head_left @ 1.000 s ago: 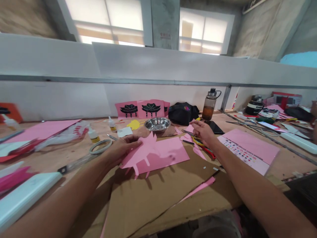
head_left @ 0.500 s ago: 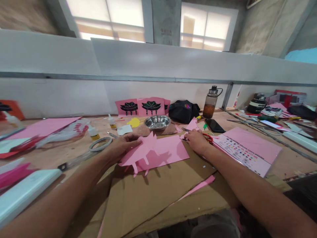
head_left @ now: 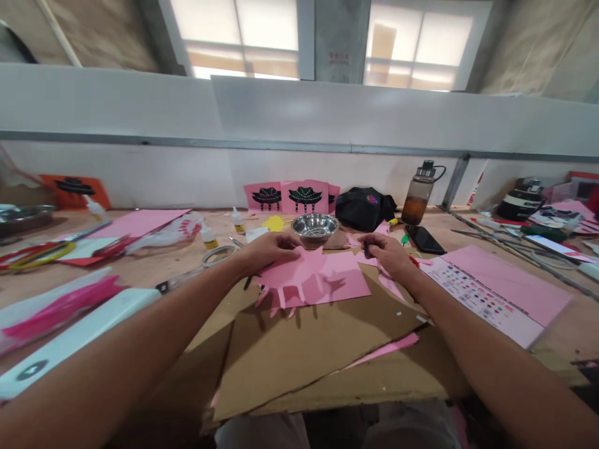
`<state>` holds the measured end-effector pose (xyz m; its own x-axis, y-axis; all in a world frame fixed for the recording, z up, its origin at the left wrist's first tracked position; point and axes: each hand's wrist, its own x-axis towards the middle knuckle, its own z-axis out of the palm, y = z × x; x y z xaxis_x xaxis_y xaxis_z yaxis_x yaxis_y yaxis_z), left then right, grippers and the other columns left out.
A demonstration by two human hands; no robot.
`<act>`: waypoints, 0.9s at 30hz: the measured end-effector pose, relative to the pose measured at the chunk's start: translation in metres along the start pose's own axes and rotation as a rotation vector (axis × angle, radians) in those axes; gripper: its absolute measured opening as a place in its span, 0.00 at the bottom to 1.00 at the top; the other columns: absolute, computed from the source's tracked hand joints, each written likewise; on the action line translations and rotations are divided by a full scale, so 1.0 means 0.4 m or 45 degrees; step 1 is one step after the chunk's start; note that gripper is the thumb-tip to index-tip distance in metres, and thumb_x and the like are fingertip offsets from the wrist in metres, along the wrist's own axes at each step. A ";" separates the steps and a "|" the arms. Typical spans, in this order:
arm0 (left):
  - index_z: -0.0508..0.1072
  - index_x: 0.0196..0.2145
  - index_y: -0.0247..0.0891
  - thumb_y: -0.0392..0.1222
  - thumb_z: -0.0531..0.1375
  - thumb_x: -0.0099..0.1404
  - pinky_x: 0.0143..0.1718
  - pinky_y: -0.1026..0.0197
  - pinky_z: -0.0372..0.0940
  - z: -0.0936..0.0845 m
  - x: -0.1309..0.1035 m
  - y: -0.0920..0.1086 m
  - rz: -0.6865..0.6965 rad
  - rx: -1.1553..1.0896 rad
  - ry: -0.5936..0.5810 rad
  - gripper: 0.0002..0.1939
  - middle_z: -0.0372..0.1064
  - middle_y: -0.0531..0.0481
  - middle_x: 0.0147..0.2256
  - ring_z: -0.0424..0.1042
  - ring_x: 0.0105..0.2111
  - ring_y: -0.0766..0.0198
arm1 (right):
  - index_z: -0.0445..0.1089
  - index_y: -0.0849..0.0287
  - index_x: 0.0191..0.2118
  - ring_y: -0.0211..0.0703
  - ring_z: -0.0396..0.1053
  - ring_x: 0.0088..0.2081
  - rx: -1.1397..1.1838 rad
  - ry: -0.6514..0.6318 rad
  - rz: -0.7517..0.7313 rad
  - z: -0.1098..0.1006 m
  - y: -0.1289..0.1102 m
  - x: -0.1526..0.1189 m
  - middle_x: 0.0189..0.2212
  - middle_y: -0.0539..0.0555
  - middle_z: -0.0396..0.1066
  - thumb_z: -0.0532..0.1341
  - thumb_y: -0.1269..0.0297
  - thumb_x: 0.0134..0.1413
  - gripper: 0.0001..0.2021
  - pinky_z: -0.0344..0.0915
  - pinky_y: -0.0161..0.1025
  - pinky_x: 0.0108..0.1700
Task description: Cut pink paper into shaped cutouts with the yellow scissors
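Note:
My left hand (head_left: pixel 276 249) holds the top edge of a pink paper cutout (head_left: pixel 292 274) with several leg-like strips and pointed parts. Under and beside the cutout lies a pink sheet (head_left: pixel 353 280) on brown cardboard (head_left: pixel 299 355). To the right, my right hand (head_left: pixel 381 252) pinches a small dark object at its fingertips, too small to name. Pink scraps (head_left: pixel 390 287) lie below that hand. A steel bowl (head_left: pixel 314 229) stands just behind, between my two hands.
Two glue bottles (head_left: pixel 209 237) and a tape roll (head_left: pixel 219 255) are at left. A black cap (head_left: pixel 365 209), a drink bottle (head_left: pixel 418 196), a phone (head_left: pixel 424 239) and a printed pink pack (head_left: pixel 496 293) stand or lie at right. Decorated pink cards (head_left: pixel 304 196) lean at the back.
The view has shifted left. My right hand held scissors by the red handles before; now a small dark thing is at its fingertips. The cutout has tilted lower in my left hand.

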<state>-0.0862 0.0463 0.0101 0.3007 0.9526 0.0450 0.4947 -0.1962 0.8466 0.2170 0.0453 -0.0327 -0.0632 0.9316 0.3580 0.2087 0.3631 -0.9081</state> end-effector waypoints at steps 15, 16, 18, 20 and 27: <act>0.79 0.42 0.37 0.44 0.61 0.63 0.45 0.54 0.67 0.117 0.079 0.013 0.397 0.507 0.047 0.13 0.78 0.43 0.42 0.74 0.40 0.56 | 0.77 0.56 0.40 0.45 0.72 0.39 -0.430 -0.194 -0.323 0.052 0.011 -0.037 0.38 0.56 0.77 0.59 0.62 0.60 0.10 0.65 0.41 0.43; 0.78 0.43 0.38 0.46 0.60 0.65 0.47 0.52 0.67 0.125 0.060 0.004 0.464 0.523 0.045 0.13 0.78 0.42 0.43 0.74 0.43 0.55 | 0.77 0.56 0.39 0.46 0.72 0.40 -0.471 -0.195 -0.345 0.055 0.010 -0.039 0.39 0.57 0.77 0.58 0.63 0.60 0.10 0.65 0.41 0.44; 0.77 0.46 0.39 0.46 0.57 0.67 0.52 0.50 0.65 0.142 0.019 -0.015 0.547 0.597 -0.026 0.15 0.76 0.42 0.49 0.72 0.49 0.53 | 0.78 0.55 0.40 0.46 0.72 0.41 -0.521 -0.192 -0.377 0.061 0.009 -0.041 0.41 0.57 0.77 0.59 0.63 0.61 0.10 0.65 0.42 0.45; 0.78 0.44 0.40 0.48 0.56 0.68 0.54 0.50 0.64 0.160 -0.020 -0.031 0.643 0.672 -0.198 0.15 0.75 0.42 0.49 0.72 0.49 0.53 | 0.78 0.54 0.41 0.46 0.72 0.42 -0.515 -0.199 -0.389 0.066 0.011 -0.042 0.42 0.57 0.77 0.59 0.64 0.61 0.10 0.65 0.42 0.46; 0.75 0.51 0.38 0.53 0.53 0.71 0.59 0.50 0.61 0.193 -0.067 -0.047 0.667 0.799 -0.201 0.21 0.72 0.39 0.54 0.70 0.55 0.52 | 0.78 0.54 0.42 0.42 0.70 0.34 -0.271 -0.170 -0.192 0.071 0.027 -0.049 0.35 0.53 0.76 0.60 0.61 0.59 0.10 0.65 0.37 0.35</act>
<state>-0.0406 0.0063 -0.0479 0.7062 0.6674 0.2363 0.6077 -0.7426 0.2816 0.1928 0.0316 -0.0557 -0.2341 0.8664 0.4412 0.3862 0.4993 -0.7756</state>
